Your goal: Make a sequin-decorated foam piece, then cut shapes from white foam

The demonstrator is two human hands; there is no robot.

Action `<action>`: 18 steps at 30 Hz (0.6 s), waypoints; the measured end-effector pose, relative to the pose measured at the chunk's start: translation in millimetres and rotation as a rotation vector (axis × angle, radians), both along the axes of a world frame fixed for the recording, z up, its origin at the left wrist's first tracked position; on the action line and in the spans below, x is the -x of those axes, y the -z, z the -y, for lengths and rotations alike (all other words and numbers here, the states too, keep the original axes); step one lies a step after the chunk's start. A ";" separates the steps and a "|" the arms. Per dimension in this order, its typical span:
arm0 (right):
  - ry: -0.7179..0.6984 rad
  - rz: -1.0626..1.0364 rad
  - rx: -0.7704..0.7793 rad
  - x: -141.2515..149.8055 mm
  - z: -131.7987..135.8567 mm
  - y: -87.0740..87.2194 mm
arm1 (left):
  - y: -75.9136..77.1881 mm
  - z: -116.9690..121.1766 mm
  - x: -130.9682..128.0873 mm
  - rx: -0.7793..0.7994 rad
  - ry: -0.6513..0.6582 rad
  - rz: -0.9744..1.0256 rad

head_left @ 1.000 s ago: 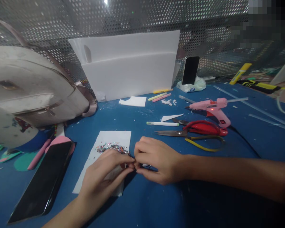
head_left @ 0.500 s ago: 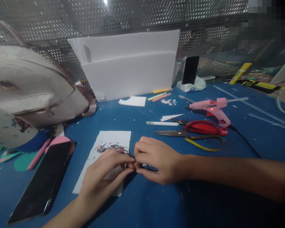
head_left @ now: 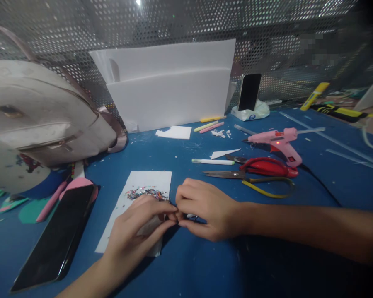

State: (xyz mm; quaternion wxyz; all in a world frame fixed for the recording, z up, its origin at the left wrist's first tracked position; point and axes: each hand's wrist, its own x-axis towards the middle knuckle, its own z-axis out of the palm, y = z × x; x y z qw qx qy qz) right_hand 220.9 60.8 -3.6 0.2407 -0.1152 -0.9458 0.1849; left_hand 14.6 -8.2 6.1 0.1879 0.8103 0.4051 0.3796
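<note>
A craft workplace, blue table [head_left: 205,269], glue gun [head_left: 278,141] and scissors [head_left: 228,174] beyond right hand [head_left: 211,209], colourful bits [head_left: 146,193] beside left hand [head_left: 133,229]

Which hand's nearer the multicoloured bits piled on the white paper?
Left. The left hand is just at the near side of the multicoloured bits, over the white paper. The right hand is off to their right, past the paper's edge.
</note>
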 end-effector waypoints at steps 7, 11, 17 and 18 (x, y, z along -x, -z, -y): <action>-0.002 -0.002 -0.002 0.4 -0.2 0.3 | 1.4 1.0 1.4 0.021 0.006 -0.002; -0.005 0.002 0.000 0.4 0.4 1.1 | 0.6 0.9 0.5 0.011 0.012 -0.023; -0.001 0.009 -0.006 0.3 -0.8 0.7 | 0.9 -0.2 0.0 -0.004 0.015 -0.038; -0.002 0.010 -0.007 0.3 -0.9 0.5 | 1.0 -0.1 0.1 -0.006 0.017 -0.034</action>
